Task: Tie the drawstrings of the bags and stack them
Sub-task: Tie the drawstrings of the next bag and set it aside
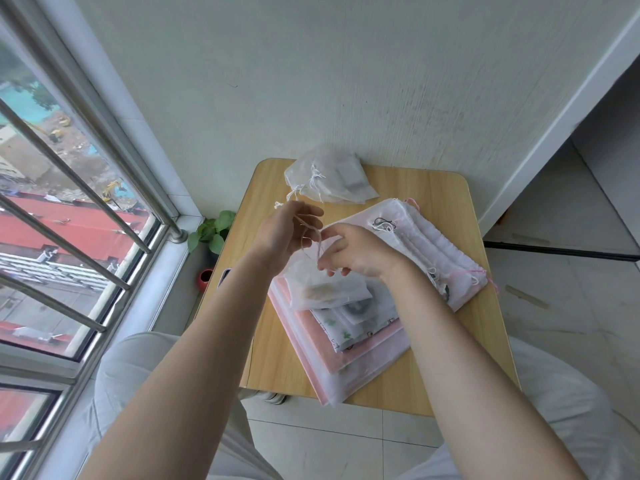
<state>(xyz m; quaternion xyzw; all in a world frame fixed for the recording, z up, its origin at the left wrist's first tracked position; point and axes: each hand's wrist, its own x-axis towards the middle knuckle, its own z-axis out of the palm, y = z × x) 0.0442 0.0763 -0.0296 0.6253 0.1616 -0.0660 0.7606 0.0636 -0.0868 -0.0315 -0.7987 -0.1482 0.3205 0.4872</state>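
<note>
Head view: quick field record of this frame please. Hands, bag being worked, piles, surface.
left hand: raised, fingers hold the white drawstring
right hand: pinches the same drawstring lower down
bag in work: small translucent bag, on top of the near stack
near stack: flat pink and white bags, largest at the bottom
right pile: long white drawstring bags, overlapping
far pile: small translucent bags
surface: small wooden table

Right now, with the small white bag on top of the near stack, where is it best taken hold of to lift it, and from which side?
Probably at its gathered neck, from above. The small white bag lies flat on the stack of bags, so its body offers little to pinch, while both hands, left hand and right hand, already hold the drawstring raised above that neck.
</note>
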